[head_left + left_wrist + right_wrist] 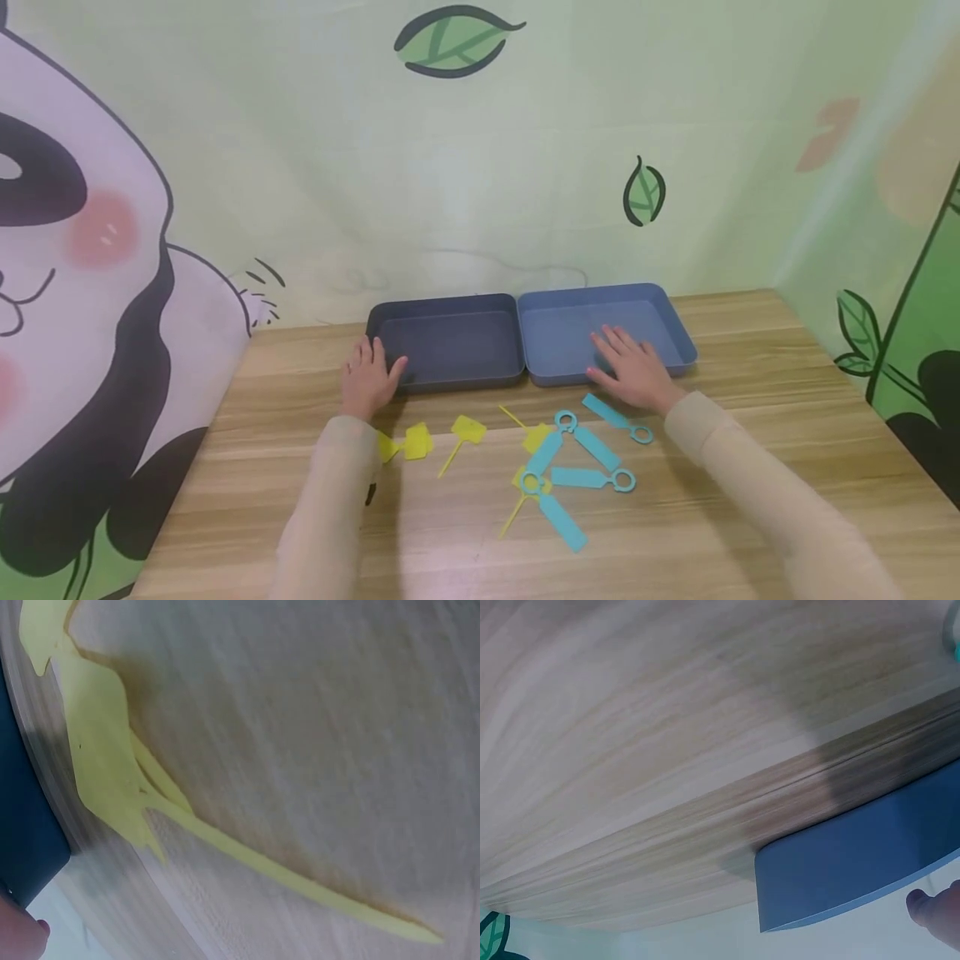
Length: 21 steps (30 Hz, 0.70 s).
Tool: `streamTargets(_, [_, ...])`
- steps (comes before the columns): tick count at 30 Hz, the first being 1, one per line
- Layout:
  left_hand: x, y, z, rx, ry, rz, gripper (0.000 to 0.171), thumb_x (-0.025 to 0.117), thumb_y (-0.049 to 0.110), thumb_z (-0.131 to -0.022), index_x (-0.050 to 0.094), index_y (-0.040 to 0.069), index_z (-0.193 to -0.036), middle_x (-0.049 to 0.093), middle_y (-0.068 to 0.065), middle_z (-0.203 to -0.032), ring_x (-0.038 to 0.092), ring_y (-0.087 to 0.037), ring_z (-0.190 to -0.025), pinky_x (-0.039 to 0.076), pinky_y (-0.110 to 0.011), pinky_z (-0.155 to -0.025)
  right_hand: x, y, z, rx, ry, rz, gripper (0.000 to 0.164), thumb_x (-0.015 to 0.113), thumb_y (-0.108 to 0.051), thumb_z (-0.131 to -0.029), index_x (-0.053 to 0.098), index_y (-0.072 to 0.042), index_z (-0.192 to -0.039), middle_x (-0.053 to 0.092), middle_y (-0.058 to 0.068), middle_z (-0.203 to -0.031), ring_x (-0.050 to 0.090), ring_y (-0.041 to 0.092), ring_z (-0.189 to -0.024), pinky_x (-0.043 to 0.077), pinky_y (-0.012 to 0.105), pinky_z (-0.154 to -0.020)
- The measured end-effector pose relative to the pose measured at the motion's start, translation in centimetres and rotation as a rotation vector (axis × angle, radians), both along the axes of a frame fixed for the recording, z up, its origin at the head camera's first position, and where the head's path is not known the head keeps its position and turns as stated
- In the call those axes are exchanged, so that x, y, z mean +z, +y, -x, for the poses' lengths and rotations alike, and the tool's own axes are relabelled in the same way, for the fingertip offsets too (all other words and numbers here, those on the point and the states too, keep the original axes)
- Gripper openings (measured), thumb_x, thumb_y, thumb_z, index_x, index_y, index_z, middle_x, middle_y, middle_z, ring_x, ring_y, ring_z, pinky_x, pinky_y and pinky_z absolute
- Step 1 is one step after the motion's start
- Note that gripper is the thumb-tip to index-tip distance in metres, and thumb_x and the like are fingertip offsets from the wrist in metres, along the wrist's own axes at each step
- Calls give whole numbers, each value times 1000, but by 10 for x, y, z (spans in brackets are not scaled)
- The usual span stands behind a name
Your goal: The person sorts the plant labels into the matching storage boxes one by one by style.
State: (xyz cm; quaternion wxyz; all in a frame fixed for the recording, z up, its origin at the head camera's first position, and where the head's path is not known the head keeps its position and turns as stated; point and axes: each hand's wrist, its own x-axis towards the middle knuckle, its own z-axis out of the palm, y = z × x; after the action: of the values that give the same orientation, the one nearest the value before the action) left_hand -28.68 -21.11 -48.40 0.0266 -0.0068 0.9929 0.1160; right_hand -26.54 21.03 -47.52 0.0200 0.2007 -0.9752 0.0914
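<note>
My left hand [369,379] lies at the left front corner of a dark navy tray [457,343], fingers straight and thumb out to the side. Over the front right part of a lighter blue tray [558,333], my right hand [633,371] reaches with its fingers spread. Neither hand holds anything. Closest to the right hand is a light-blue tag [606,411] with a ring at one end. Below the left hand lie yellow tags [417,442] with thin stems, partly hidden by the sleeve. The left wrist view shows overlapping yellow tags [101,742] up close.
Both trays stand side by side against the printed cloth backdrop [525,167]. Several light-blue ring tags [579,477] and yellow stemmed tags [468,429] are scattered on the wooden table [675,533]. Some light-blue tags overlap yellow ones.
</note>
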Motion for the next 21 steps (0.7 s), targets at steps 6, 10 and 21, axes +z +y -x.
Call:
streamTargets(6, [-2,0,-1,12,-9,-13,77,23,52,-91,8,-7,-139,2,-28,-145,3,-39,-135,11,-55,-106,4,2,-10,42,13,22,67,38,-51,-89,25,-10,-140,22,16,-145,17,34,-134,20,61,-99])
streamTargets(10, [-2,0,-1,12,-20,-24,79,22,53,-91,6,-8,-138,-1,-29,-144,1,-40,-134,11,-54,-107,5,6,-17,68,19,24,66,40,-48,-89,26,-10,-140,23,17,-145,17,34,-134,21,61,-99])
streamTargets(21, [-5,1,-1,17,-22,19,80,17,55,-91,6,-9,-138,0,-27,-145,6,-38,-134,13,-53,-107,4,16,-41,84,73,26,60,47,-39,-88,32,-6,-136,26,19,-143,23,37,-131,27,59,-97])
